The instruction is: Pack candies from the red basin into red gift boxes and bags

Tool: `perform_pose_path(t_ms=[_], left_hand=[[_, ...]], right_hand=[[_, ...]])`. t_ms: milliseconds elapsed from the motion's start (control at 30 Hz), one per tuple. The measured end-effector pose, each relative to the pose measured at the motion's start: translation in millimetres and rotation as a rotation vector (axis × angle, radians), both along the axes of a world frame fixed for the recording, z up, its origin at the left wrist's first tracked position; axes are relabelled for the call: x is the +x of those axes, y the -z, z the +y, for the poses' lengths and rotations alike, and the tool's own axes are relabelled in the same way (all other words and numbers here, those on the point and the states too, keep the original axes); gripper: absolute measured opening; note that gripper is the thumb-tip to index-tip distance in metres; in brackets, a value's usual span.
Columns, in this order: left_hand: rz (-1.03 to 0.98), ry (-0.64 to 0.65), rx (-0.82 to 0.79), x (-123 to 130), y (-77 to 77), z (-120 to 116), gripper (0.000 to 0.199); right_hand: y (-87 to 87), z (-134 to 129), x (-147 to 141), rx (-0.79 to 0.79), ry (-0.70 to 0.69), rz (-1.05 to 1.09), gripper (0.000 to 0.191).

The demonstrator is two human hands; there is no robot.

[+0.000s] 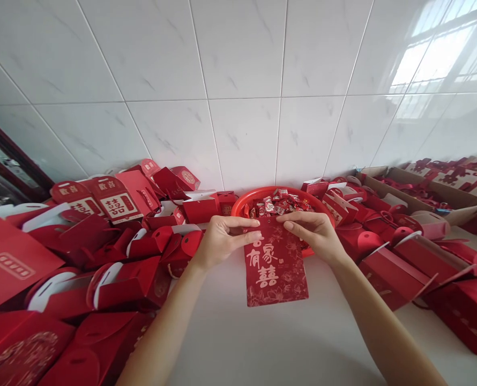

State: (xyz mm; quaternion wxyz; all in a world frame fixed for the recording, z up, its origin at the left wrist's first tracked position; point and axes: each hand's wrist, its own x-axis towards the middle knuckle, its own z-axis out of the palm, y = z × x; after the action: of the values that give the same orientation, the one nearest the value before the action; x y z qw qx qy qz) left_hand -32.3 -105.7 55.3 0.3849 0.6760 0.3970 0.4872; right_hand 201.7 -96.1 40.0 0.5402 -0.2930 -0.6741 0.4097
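Note:
Between my two hands hangs a flat red paper packet (276,273), printed with pale Chinese characters and flower outlines. My left hand (224,238) pinches its upper left corner between thumb and fingers. At the upper right corner, my right hand (313,233) grips it the same way. A small hole shows near the packet's top edge. Just behind it stands a round red plastic basket (238,206) of wrapped candies (282,202); the packet and hands hide its front part.
Red gift boxes (132,279) crowd the left side, many with raised flaps. More red boxes (399,268) fill the right. An open cardboard carton (463,214) with red items stands at the back right. Behind the white table (270,348) rises a tiled wall (242,139).

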Motion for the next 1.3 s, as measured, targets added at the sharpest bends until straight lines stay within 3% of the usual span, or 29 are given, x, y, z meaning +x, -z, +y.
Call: perform_pose_path(t_ms=[133,267,367,600,867,1100,1200,1300], left_hand=[[0.020,0.013,0.003,0,-1.0,-3,0.029],[0.054,0.020,0.040,0,-3.0,-3,0.034],[0.078,-0.024,0.068,0,-4.5,-4,0.042],[0.096,0.011,0.087,0,-5.9,-7,0.026],[0.011,0.006,0.074,1,-9.6,-13,0.025],[-0.050,0.023,0.063,4,-9.1,-14,0.030],[-0.129,0.060,0.116,3,-12.2,-17,0.034],[-0.169,0.069,0.153,0,-17.8,-21,0.027]], right_hand=[[-0.7,-3,-2,-0.094,-0.056,-0.035,0.043],[-3.0,-6,-4,-0.153,-0.120,-0.020,0.029],[-4.8,-8,-5,-0.129,-0.111,0.011,0.028],[-6.4,-10,-6,-0.063,-0.129,0.007,0.025],[-12.1,-17,-3,-0.003,-0.196,-0.058,0.025],[-27.4,-28,8,0.148,0.034,-0.219,0.031],[-42.6,-43,26,0.211,0.222,-0.203,0.029],[-56.8,-70,53,0.272,0.489,-0.082,0.021]])
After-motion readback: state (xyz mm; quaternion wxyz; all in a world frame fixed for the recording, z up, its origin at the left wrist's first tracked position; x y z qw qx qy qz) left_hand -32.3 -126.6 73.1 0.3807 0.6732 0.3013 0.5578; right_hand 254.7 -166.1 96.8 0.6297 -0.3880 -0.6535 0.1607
